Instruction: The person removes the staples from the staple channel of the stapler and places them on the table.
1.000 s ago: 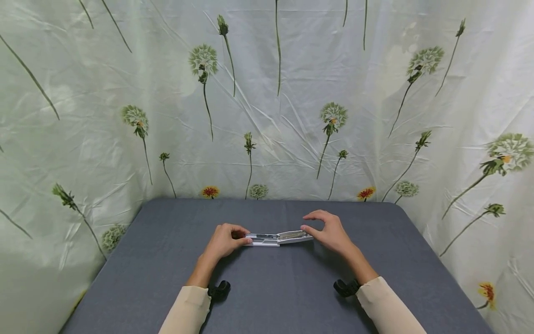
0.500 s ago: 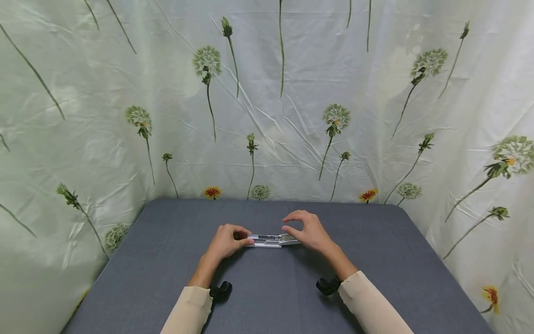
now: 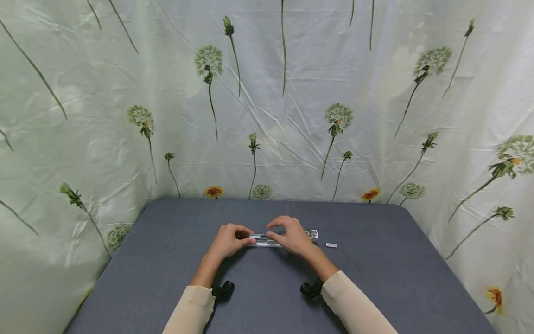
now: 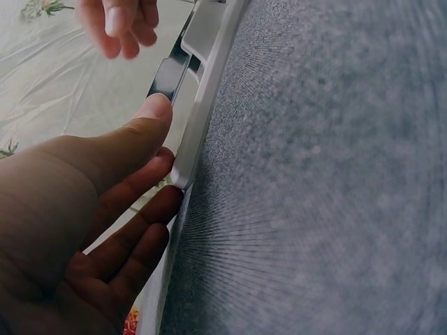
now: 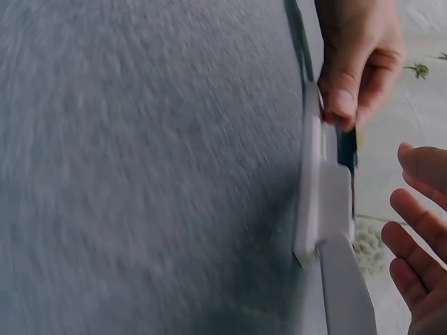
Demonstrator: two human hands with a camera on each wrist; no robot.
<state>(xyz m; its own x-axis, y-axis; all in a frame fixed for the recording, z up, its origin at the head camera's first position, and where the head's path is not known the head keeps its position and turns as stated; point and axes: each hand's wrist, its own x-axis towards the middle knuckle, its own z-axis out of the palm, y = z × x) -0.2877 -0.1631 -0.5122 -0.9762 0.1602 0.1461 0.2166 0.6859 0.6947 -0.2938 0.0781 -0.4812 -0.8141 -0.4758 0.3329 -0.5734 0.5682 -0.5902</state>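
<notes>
A grey-white stapler [image 3: 312, 234] lies on the table, its top arm folded back to the right of its base. My left hand [image 3: 225, 241] holds the stapler's left end. In the left wrist view, the thumb presses the metal rail [image 4: 166, 78] while the other fingers stay by the end of the base. My right hand [image 3: 293, 237] is over the middle of the stapler, hiding part of it. The right wrist view has its loosely bent fingers [image 5: 419, 216] apart from the stapler body [image 5: 335, 199]. Right of the stapler lies a small pale strip [image 3: 331, 245], apparently staples.
A grey cloth covers the table [image 3: 267, 292]. Behind it and along both sides hangs a pale curtain [image 3: 267, 116] printed with dandelions. Both wrists carry black camera mounts [image 3: 224, 291].
My right hand has moved left, from the stapler's right end to over its middle. The stapler's right end and the small strip now show. My left hand keeps its hold.
</notes>
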